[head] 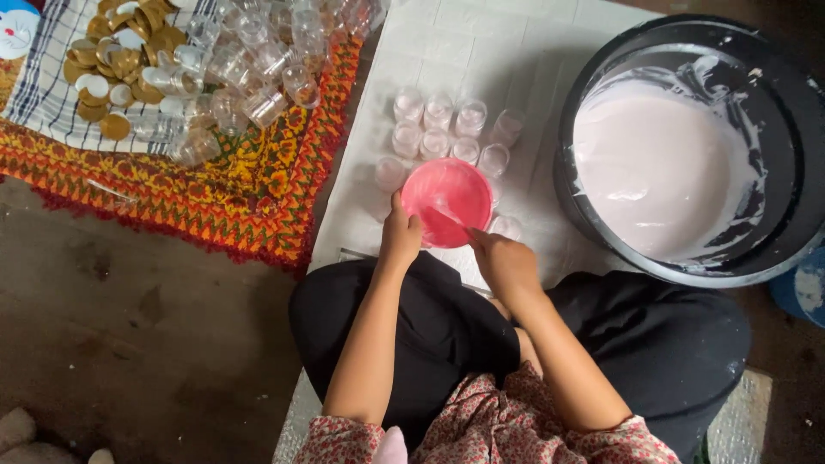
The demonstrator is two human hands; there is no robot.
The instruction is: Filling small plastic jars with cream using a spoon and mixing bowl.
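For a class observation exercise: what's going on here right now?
A seated person holds a round pink plastic bowl with the left hand, while the right hand works a utensil inside it. Small clear plastic cups, some filled, stand on the white sheet beneath. A large black basin of pale pink liquid sits alongside.

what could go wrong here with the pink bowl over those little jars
The left hand holds the pink bowl by its rim above the small clear jars; a tilt could slop pale cream onto the white sheet. The jars stand close together, so the right hand could knock one over.
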